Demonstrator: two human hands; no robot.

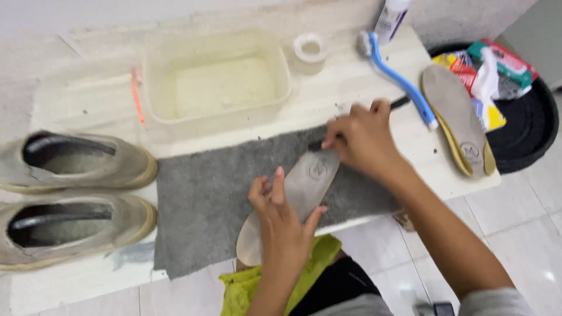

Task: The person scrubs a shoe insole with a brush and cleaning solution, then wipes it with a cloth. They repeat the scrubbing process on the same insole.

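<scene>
Matt grey insole [304, 187] on fuzzy grey cloth towel [205, 205].

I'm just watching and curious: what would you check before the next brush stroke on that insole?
1. Left hand steadies the insole: ok.
2. Right hand grips the dark-handled brush: ok.
3. Brush bristles meet the insole: cannot tell, hidden by the hand.
4. Grey towel lies under the insole: ok.
5. Insole fully supported: not ok, its lower end overhangs the table edge.
6. Water in the plastic tub: cannot tell.
</scene>
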